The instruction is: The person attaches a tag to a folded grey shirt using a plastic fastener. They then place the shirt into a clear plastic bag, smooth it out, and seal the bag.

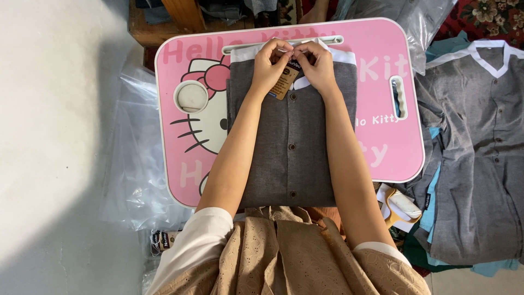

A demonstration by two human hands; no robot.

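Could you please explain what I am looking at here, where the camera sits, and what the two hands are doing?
There is no machine: a camera worn on a person's head looks down at their own bare arms. The left hand and right hand meet at the collar of a folded grey shirt, pinching something small there, too small to identify. A brown tag hangs below the fingers. The shirt lies on a pink lap table with a cartoon cat print. To the right, more grey shirts lie in a pile; clear plastic bags lie on the left.

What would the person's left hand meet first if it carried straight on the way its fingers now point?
Probably the right hand: the left hand points inward at the folded grey shirt's collar, fingertips already close or touching.
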